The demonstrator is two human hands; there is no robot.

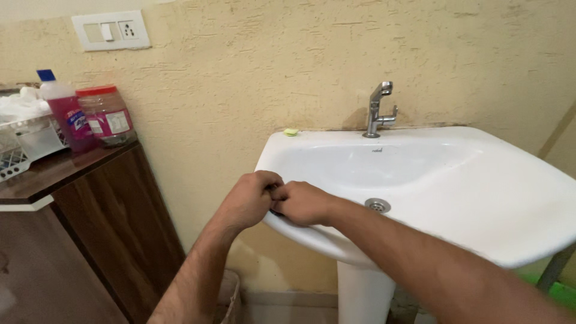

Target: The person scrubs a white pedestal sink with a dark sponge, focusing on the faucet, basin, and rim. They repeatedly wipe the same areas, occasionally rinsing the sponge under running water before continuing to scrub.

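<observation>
Only one view here, the head camera looking down. Both hands meet at the front-left rim of the white pedestal sink (420, 180). The left hand (252, 198) is curled into a loose fist and the right hand (303, 204) is curled too, knuckles pressed up against it, so the fingers of both look closed. There's a sliver of something dark (276, 211) tucked between them, right on the rim, but it's mostly hidden and I can't tell what it is or which hand really has it. My guess is the rim is there to steady the hands.

The sink is glossy, smooth ceramic with a rounded basin, a metal drain (377, 205) in the bottom and a chrome tap (378, 111) at the back. A small green bit (291, 132) sits on the back ledge, maybe soap. The wall is rough, yellowish plaster. Off to the left there's a dark wood cabinet (114, 210) carrying a pink bottle (69, 117), a clear jar with a red lid (108, 114) and a white basket (24, 144), all well away from the hands.
</observation>
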